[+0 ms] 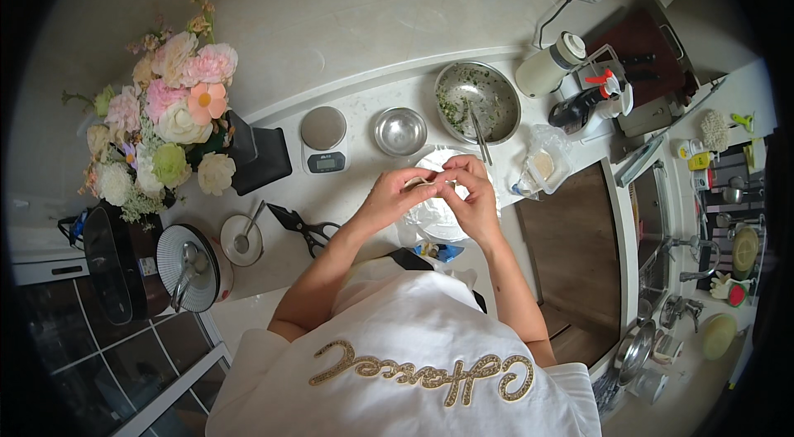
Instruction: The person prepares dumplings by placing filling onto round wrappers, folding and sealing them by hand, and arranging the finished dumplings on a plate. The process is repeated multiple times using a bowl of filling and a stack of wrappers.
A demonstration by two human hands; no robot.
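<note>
My left hand (394,196) and my right hand (469,194) meet above the counter, pinching a small folded dough wrapper (417,183) between their fingertips. Whatever the wrapper holds is hidden by the fingers. Below the hands lies a round white plate (434,223) with clear plastic film around it. Behind them is a steel bowl (445,121) with chopped green filling and a pair of metal chopsticks (479,134) leaning in it. A smaller steel bowl (401,131) stands to its left, beside a kitchen scale (324,138).
Black kitchen scissors (303,228) and a saucer with a spoon (241,241) lie left. A flower arrangement (173,121) stands farther left. On the right are a plastic container (552,167), a pale bottle (546,71) and a dark bottle (574,112).
</note>
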